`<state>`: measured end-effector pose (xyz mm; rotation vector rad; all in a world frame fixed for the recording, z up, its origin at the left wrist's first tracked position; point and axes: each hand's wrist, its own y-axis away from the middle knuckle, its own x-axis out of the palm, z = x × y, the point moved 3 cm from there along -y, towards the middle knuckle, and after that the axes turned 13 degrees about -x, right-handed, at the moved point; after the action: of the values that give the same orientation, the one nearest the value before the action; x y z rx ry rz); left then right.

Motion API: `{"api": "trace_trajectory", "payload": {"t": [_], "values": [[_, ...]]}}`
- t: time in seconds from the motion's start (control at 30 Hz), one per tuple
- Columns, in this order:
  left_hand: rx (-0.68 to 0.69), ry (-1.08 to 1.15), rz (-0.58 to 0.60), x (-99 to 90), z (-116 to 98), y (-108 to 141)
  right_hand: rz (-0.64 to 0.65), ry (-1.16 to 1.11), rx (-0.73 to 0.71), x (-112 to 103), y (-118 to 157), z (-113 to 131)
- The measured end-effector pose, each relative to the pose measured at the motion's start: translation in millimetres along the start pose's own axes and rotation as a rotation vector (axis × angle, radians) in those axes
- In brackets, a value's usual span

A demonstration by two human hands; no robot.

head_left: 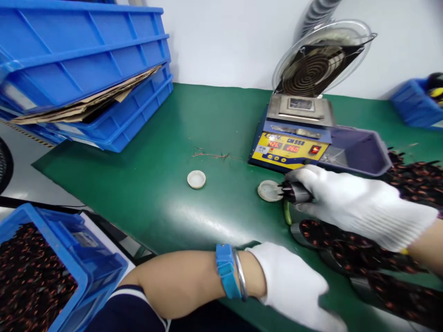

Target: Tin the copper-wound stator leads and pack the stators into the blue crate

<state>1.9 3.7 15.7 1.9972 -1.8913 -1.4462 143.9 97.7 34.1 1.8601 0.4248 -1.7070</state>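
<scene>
At the lower left, beside the table, a blue bin (71,258) is holding a heap of small dark pieces (27,272) with coppery ends. Behind it, blue crates (83,55) are standing in a stack, and brown cardboard (114,90) is jutting out between two of them. Black-and-yellow tape (27,133) is running along the grey floor. The green tabletop (148,184) is stretching back to a white wall (221,50) and shining with reflected light. On it a small white dish (196,180) is sitting near some thin wire scraps (211,155). Farther along, a forearm wearing a blue wrist strap (227,272) and a metal bangle (241,276) is reaching in at the near edge; the gloved left hand (294,288) is blurring, so whether it is holding anything I cannot tell. A second dish (270,191) is lying before a yellow-fronted heater (290,150), whose red digits are glowing beneath a fan (311,69) and grey hose (318,16). The gloved right hand (332,193) is gripping a dark part (297,192), its prongs pointing left at the second dish's edge. Beyond, a purple-grey tray (365,157) is standing near more dark pieces, and another blue bin (410,106) is resting by the wall.
</scene>
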Motion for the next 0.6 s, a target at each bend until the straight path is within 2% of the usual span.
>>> {"api": "trace_trajectory", "payload": {"t": [0.13,0.2,0.37,0.53,0.6], "values": [[-0.003,0.000,-0.048,-2.6,-1,0,0.069,-0.081,0.043,-7,-6,-5],[0.006,0.012,-0.032,-3.4,-1,0,0.078,-0.101,0.043,-8,-6,-6],[0.014,0.032,0.001,-4.5,0,-1,-0.004,-0.143,0.061,-5,-6,-10],[0.024,0.026,0.010,-5.0,0,1,0.037,-0.163,0.082,-4,-5,-12],[0.029,0.028,0.006,-5.8,-1,3,0.006,-0.157,0.152,-9,1,-12]]}}
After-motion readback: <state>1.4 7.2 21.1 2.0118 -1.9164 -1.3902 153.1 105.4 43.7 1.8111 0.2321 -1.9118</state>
